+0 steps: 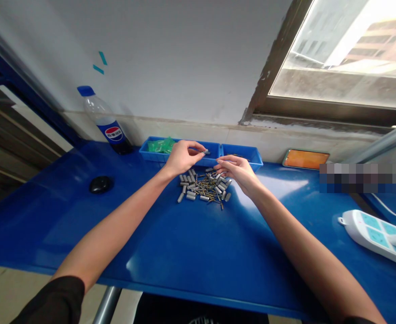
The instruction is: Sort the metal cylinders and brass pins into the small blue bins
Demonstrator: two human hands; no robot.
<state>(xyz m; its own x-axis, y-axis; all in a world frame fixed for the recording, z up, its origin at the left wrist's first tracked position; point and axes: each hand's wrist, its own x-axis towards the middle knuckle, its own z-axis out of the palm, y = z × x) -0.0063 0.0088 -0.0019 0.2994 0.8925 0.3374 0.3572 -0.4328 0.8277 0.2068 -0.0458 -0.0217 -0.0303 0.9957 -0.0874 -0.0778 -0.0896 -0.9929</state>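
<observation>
A heap of small metal parts (209, 185) lies on the blue table: short silver cylinders mixed with thin brass-coloured pins. Above its far left side, my left hand (183, 157) pinches a small silver cylinder (205, 152) between thumb and index finger. My right hand (237, 170) hovers over the right of the heap, its fingertips drawn together; whatever they hold is too small to make out. Behind both hands stand two joined blue bins. The left bin (147, 156) contains a green plastic bag (162, 145), and some thin pins show in the right bin (257, 158).
A cola bottle (112, 130) stands at the back left, with a black computer mouse (100, 184) in front of it. Against the wall at right leans a phone (306, 159). A white power strip (380, 234) occupies the right side of the blue table (184, 252).
</observation>
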